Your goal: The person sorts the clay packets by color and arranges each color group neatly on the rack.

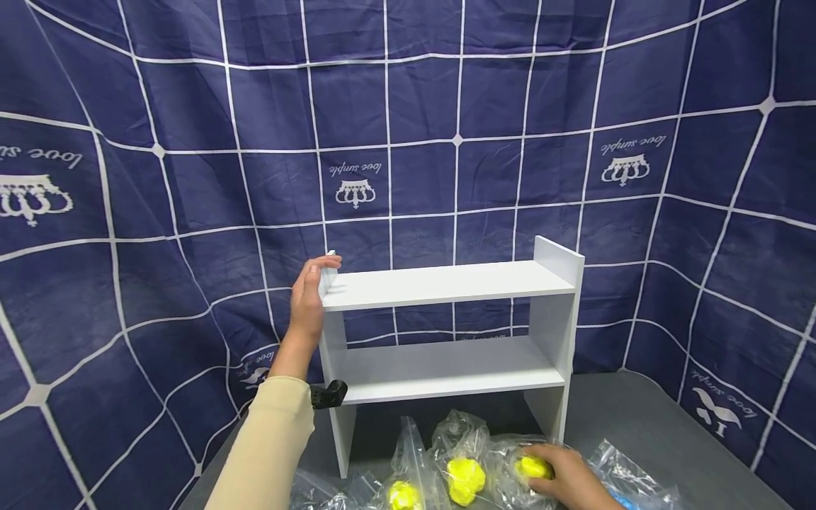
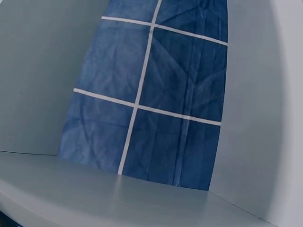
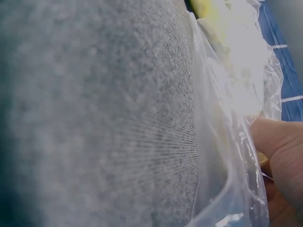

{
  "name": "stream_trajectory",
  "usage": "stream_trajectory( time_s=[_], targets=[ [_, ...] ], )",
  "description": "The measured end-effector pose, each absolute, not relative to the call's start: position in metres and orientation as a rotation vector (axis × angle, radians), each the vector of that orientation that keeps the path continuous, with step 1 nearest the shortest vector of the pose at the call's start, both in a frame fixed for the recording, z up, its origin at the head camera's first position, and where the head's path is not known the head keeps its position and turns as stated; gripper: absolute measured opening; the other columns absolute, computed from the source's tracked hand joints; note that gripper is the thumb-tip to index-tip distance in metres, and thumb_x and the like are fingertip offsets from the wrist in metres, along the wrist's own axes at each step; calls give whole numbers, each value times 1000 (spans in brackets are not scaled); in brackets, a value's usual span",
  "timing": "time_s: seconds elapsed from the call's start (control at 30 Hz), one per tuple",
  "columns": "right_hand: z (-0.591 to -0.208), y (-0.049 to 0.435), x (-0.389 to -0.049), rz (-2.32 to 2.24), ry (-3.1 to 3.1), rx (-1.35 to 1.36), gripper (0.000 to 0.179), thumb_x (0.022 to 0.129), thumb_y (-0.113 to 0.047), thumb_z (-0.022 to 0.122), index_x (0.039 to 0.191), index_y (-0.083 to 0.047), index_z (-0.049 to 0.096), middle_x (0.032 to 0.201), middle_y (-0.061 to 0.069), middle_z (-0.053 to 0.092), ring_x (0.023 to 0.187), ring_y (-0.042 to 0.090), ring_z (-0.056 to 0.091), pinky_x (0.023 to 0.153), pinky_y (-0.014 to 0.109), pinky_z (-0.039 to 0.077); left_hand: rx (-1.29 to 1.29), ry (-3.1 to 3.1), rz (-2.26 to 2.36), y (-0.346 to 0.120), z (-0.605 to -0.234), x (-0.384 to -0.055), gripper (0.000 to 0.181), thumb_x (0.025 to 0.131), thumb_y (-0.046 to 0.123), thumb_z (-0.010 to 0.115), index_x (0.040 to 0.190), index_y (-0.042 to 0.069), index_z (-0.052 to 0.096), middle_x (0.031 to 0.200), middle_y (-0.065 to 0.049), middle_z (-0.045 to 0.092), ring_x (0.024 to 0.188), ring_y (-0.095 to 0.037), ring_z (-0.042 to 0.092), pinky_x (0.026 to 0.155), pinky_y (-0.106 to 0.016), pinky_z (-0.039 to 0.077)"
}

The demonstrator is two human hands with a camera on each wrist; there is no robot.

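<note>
A white two-tier shelf [image 1: 446, 285] stands on the grey surface. My left hand [image 1: 309, 301] holds the top of its left side panel, with the fingers bent over the edge. The left wrist view shows the shelf's inner boards [image 2: 265, 94], but no hand. At the shelf's lower right, my right hand [image 1: 564, 473] grips a yellow lump [image 1: 533, 467] in a clear plastic bag [image 1: 506, 453]. In the right wrist view, the thumb [image 3: 279, 137] lies against the crinkled bag [image 3: 236, 156]; the other fingers are mostly hidden.
Two more yellow lumps, one in the middle [image 1: 465, 480] and one to the left [image 1: 404, 496], sit in clear bags before the shelf. A bag with something blue [image 1: 621, 499] lies at right. Behind hangs a blue curtain [image 1: 421, 177] with white grid lines.
</note>
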State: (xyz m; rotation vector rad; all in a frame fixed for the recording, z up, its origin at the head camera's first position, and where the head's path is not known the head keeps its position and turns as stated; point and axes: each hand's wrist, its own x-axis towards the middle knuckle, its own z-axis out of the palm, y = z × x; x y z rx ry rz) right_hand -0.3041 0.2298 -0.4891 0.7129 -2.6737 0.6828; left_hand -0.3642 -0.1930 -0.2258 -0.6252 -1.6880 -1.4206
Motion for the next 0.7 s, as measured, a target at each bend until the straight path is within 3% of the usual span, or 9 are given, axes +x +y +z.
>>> stream_trajectory(
  time_s=[0.33,0.53,0.7],
  targets=[
    [-472,228,-287,758,-2485,687,40,76,-23,79,113,-15,67,99,-2,65,78,-7,45,59,20,39,-640,-1695,-1438,-181,-215,-339,41,99,12,26,101,-19,51,126,-31,56,135,-33,43,110,-23,29],
    [-453,226,-276,632,-2307,629,47,66,-15,84,109,-25,69,103,-15,65,90,1,56,67,24,49,-639,-1693,-1418,-180,-215,-340,39,98,12,26,98,-18,51,125,-30,56,134,-32,44,112,-28,27],
    [-432,226,-268,609,-2306,603,50,64,-13,85,109,-30,68,104,-20,62,91,-2,53,66,22,48,-623,-1716,-1416,-182,-216,-340,38,99,13,26,96,-16,50,127,-28,56,135,-31,43,113,-31,26]
  ],
)
